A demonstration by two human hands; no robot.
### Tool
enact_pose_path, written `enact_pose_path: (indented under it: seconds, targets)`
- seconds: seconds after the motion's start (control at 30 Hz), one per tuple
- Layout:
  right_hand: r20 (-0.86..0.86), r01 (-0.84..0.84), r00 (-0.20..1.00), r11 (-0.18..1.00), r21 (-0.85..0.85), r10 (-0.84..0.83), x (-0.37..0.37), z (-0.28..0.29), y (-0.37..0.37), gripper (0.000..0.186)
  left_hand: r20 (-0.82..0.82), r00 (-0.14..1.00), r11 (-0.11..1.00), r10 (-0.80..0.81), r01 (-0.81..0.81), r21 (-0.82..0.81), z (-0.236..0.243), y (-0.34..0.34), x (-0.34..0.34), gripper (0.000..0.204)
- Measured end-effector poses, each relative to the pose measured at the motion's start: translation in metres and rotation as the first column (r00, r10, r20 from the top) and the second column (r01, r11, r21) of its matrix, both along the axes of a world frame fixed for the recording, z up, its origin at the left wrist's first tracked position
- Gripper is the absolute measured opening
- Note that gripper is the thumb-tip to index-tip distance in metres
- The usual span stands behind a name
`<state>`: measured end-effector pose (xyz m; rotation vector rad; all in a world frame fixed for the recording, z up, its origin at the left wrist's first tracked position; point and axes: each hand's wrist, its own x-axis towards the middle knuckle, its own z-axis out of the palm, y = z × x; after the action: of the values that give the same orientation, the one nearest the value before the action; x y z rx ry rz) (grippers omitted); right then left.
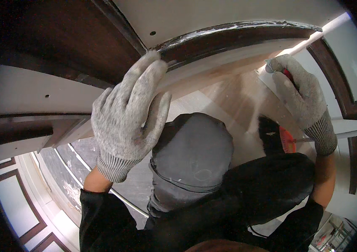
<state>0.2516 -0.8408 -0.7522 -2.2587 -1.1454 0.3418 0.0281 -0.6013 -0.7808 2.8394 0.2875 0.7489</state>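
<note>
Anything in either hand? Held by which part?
Right hand: a tool, gripped around its red part, probably the handle; the rest is mostly hidden, so its type can't be told. Left hand: open, nothing seen held.

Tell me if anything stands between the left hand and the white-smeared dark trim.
Nothing visible does: the left hand overlaps the dark trim at its left end in view, though contact is unclear.

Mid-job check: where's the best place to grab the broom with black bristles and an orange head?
Probably by its pale handle, from above and to the right: it is slim and runs rightward from the orange head, away from the black bristles. The cuff of the right hand crosses in front of it, and that hand holds a red object.
</note>
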Motion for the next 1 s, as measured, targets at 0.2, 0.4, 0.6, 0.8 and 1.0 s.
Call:
enact_pose_path:
  seconds: [0.2, 0.4, 0.6, 0.8, 1.0]
  targets:
    - [0.232, -0.228, 0.948, 0.974, 0.017, 0.218, -0.010, -0.004, 0.017, 0.031, 0.304, 0.951, 0.999, 0.050, -0.044, -0.029, -0.021, 0.016, -0.011, 0.028]
    - [0.567, -0.389, 0.730, 0.914, -0.114, 0.381, -0.014, 0.009, 0.054, 0.038, 0.323, 0.929, 0.850, 0.182, 0.017, -0.527, -0.040, 0.003, 0.007, 0.016]
    - [0.680, -0.606, 0.553, 0.792, -0.067, 0.481, -0.013, 0.006, 0.100, 0.029, 0.272, 0.909, 0.473, 0.314, 0.098, -0.876, -0.047, -0.014, 0.017, 0.020]
    - [0.045, -0.540, 0.830, 0.782, 0.311, 0.556, -0.027, -0.021, 0.110, 0.024, 0.464, 0.807, 0.647, 0.364, 0.140, -0.750, -0.051, -0.018, 0.025, 0.033]
    - [0.516, -0.533, 0.767, 0.827, 0.179, 0.382, -0.029, -0.041, 0.124, 0.025, 0.455, 0.823, 0.691, 0.339, 0.110, -0.714, -0.050, -0.014, 0.028, 0.037]
